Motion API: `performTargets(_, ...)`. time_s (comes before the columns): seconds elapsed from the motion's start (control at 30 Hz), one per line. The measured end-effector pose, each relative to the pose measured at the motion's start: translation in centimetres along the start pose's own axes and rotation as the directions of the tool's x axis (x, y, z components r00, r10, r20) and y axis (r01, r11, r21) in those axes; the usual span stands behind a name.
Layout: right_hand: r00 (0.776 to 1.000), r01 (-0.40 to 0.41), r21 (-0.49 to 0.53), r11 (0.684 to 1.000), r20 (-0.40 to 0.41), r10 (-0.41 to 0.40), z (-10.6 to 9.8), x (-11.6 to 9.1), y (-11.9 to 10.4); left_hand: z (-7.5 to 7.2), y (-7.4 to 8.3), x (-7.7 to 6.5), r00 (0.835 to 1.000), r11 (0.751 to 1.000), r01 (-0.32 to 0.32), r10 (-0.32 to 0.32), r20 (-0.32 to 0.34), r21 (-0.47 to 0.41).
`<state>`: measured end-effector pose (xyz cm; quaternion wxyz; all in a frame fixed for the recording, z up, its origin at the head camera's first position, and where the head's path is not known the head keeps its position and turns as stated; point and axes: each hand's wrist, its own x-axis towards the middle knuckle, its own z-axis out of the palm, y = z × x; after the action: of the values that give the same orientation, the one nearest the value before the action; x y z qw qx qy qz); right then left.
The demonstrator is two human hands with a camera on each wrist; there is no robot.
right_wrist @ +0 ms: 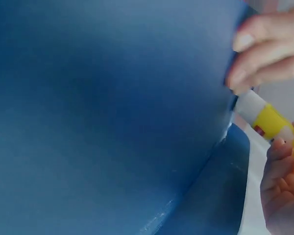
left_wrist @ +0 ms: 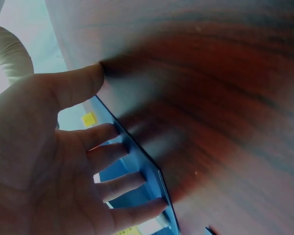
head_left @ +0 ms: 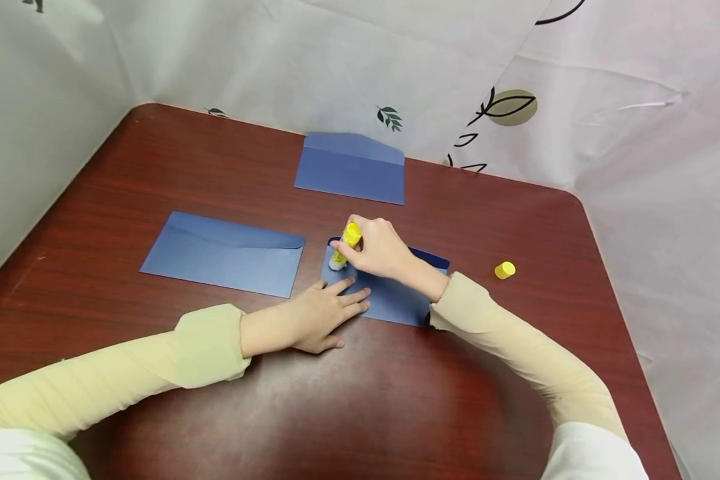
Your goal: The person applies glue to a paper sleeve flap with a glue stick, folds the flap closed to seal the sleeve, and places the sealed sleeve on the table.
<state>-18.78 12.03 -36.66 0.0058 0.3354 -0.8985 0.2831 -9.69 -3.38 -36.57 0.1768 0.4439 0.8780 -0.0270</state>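
Observation:
A blue envelope (head_left: pixel 396 300) lies on the table with its darker flap (head_left: pixel 430 257) folded out on the far side. My right hand (head_left: pixel 384 248) grips a yellow glue stick (head_left: pixel 351 235), its white end down at the envelope's left part. Whitish glue streaks (right_wrist: pixel 159 218) run along the fold in the right wrist view. My left hand (head_left: pixel 321 317) lies palm down with spread fingers, the fingertips resting on the envelope's near left edge. In the left wrist view its thumb (left_wrist: pixel 83 85) stretches out over the bare wood.
A second blue envelope (head_left: pixel 222 257) lies to the left, and a third (head_left: pixel 351 170) lies at the table's back edge. The yellow glue stick cap (head_left: pixel 505 270) stands on the right. White patterned cloth (head_left: pixel 312 60) hangs behind the reddish-brown table (head_left: pixel 228 160).

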Motion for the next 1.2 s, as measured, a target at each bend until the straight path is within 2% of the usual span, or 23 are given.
performTargets(0.27, 0.999, -0.021, -0.034, 0.999, -0.026, 0.020, -0.5, 0.9, -0.1, -0.1, 0.1, -0.1, 1.000, 1.000, -0.004, 0.004, -0.002, -0.001)
performTargets(0.4, 1.000, 0.013, -0.078, 0.997, 0.006, -0.012, -0.5, 1.1, -0.2, -0.1, 0.1, -0.1, 1.000, 1.000, 0.005, -0.005, 0.005, -0.008)
performTargets(0.53, 1.000, -0.003, -0.085, 0.996, 0.027, 0.006, -0.5, 0.8, 0.1, -0.1, 0.1, -0.1, 1.000, 1.000, 0.006, -0.006, 0.004, -0.003)
performTargets(0.67, 0.998, -0.057, -0.063, 0.996, 0.023, 0.059, -1.0, 0.1, 0.6, 0.0, 0.0, -0.1, 1.000, 1.000, 0.006, -0.006, 0.002, -0.003)
performTargets(0.83, 0.993, -0.116, -0.102, 0.988, 0.006, 0.117, -1.8, -1.1, 1.3, 0.0, -0.1, -0.1, 1.000, 1.000, 0.007, -0.007, 0.007, -0.030)
performTargets(1.2, 0.988, -0.155, -0.197, 0.968, -0.042, 0.150, -4.3, -5.0, 3.0, -0.2, 0.1, -0.1, 0.999, 0.998, 0.025, -0.023, 0.026, -0.053)
